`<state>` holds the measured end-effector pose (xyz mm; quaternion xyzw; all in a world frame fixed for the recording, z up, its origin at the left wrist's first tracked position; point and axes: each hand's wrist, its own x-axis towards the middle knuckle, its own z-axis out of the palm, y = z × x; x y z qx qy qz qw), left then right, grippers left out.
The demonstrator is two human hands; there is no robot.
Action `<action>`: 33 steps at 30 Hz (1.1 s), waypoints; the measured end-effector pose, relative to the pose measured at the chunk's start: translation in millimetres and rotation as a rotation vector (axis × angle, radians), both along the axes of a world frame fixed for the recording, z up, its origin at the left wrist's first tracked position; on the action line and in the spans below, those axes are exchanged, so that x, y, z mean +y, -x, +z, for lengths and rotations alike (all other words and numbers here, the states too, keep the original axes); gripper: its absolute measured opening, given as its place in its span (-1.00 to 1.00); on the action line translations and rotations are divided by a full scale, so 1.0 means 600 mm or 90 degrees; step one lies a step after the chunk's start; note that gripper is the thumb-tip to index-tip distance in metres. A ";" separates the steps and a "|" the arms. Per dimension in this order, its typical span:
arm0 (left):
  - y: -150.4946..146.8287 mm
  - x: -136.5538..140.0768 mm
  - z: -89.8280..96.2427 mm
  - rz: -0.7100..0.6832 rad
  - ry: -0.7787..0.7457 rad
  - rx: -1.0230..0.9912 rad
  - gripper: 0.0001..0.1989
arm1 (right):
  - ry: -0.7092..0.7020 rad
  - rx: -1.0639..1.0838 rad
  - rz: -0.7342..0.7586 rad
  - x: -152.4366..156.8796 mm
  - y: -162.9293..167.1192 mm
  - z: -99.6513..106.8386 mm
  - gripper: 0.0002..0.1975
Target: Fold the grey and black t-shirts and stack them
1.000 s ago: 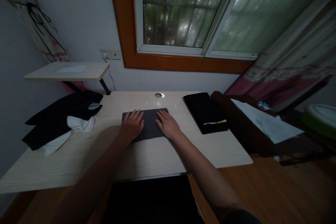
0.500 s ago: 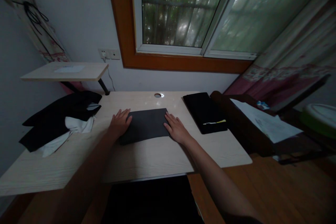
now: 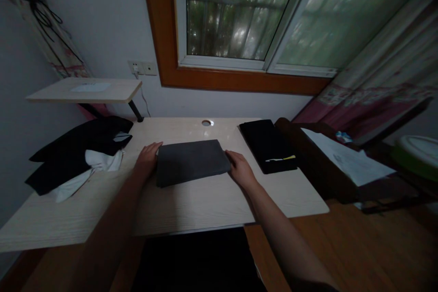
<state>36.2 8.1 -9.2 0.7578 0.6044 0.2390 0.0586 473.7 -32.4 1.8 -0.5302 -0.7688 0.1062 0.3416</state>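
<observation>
A dark grey folded garment (image 3: 191, 163) lies flat on the pale wooden desk, a neat rectangle in front of me. My left hand (image 3: 148, 159) is at its left edge, fingers curled in along the side. At the opposite edge, my right hand (image 3: 240, 168) has its thumb and fingers closed on the cloth near the corner. The fingertips of both hands are partly hidden at the edges. To the right lies a black folded garment (image 3: 265, 143) with a thin yellow-and-white strip on it, apart from my right hand.
Dark and white clothes lie in a loose heap (image 3: 78, 153) on the left of the desk (image 3: 205, 205), below a small raised shelf (image 3: 85, 90). Brown furniture with a white paper sheet (image 3: 345, 157) stands right of the desk. A window (image 3: 239, 13) is behind.
Both hands have gone from lying flat on top of the grey garment to its two side edges, moving outward. The fingers have curled in. The garment's right edge now reaches farther right.
</observation>
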 end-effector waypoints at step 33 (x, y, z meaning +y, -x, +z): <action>-0.021 -0.024 0.042 0.071 0.006 -0.153 -0.52 | 0.005 0.147 0.095 -0.028 0.026 0.048 -0.83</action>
